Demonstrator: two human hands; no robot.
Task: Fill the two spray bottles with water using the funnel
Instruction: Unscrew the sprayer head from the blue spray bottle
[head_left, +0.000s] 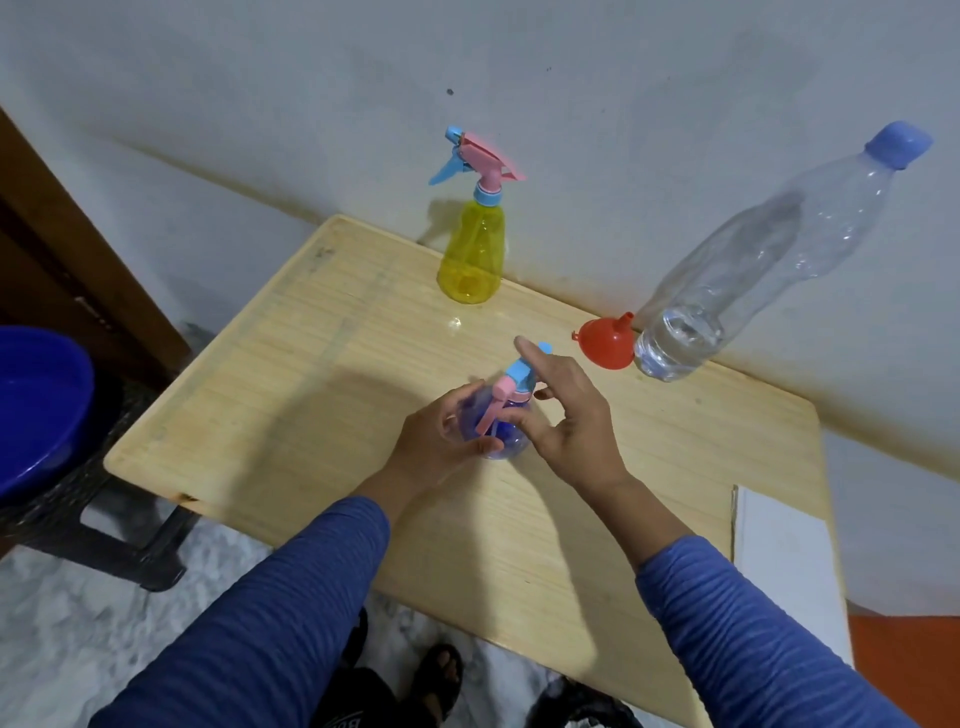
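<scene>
Wooden table (322, 364) at centre: left hand (436, 434) grips the blue sprayer (501, 431), right hand (566, 415) loosely open on its head. Yellow sprayer (471, 249) stands above; funnel (608, 340) touches the bottle (753, 260) at right.

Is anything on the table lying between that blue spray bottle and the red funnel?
Nothing visible. Bare table separates the blue spray bottle from the red funnel; only the right hand hovers there.

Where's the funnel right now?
The red funnel lies on its side at the far right of the table, against the base of the clear water bottle, just beyond the right hand.
</scene>
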